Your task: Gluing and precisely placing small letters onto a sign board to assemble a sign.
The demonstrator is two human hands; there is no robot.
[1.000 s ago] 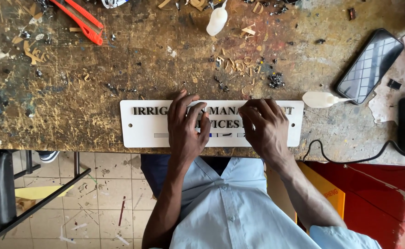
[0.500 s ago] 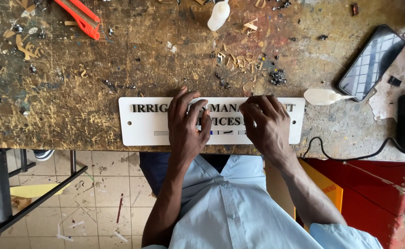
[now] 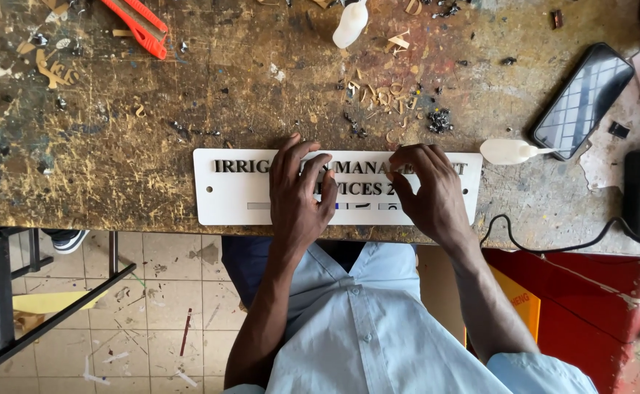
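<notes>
An orange-handled cutter lies far left on the scarred wooden bench. The white rectangular sign plate sits at its near edge, left hand flat upon it, right hand seemingly pinching a letter. Beyond lie a white squeeze bottle, contents unseen, and a black phone.

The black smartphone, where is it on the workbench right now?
In the head view, the black smartphone lies at the workbench's far right, just beyond the small white glue bottle and the white sign plate's right end.
</notes>
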